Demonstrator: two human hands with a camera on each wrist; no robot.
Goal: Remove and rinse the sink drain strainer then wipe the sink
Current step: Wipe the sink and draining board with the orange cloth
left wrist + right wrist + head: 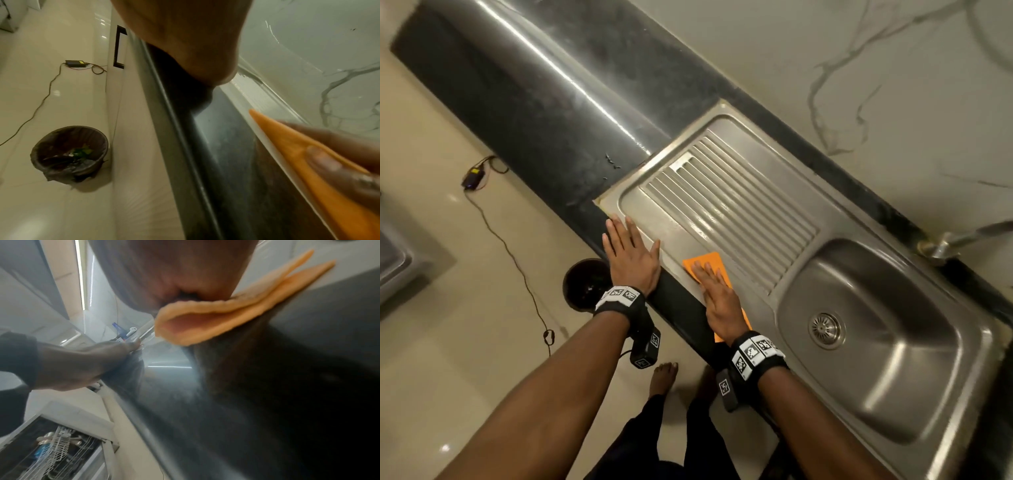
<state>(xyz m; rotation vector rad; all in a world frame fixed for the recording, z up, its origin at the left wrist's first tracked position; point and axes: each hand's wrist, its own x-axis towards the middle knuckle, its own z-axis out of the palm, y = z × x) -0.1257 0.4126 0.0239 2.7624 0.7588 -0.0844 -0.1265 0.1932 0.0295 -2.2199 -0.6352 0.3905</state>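
My right hand (pixel 714 287) lies flat with straight fingers on a folded orange cloth (pixel 705 262), pressing it onto the near edge of the steel drainboard (pixel 739 192). The cloth (pixel 216 318) hangs a little over the dark counter front in the right wrist view, and its edge (pixel 298 162) shows in the left wrist view. My left hand (pixel 628 251) rests flat, fingers spread, on the counter edge and drainboard corner, holding nothing. The round metal drain strainer (pixel 826 329) sits in the drain of the sink basin (pixel 893 359), to the right of both hands.
A dark granite countertop (pixel 534 102) stretches to the far left. A tap (pixel 945 243) stands behind the basin by the marble wall. On the floor are a lined bin (pixel 585 284), a small box with a cable (pixel 472 178) and an open dishwasher rack (pixel 55 451).
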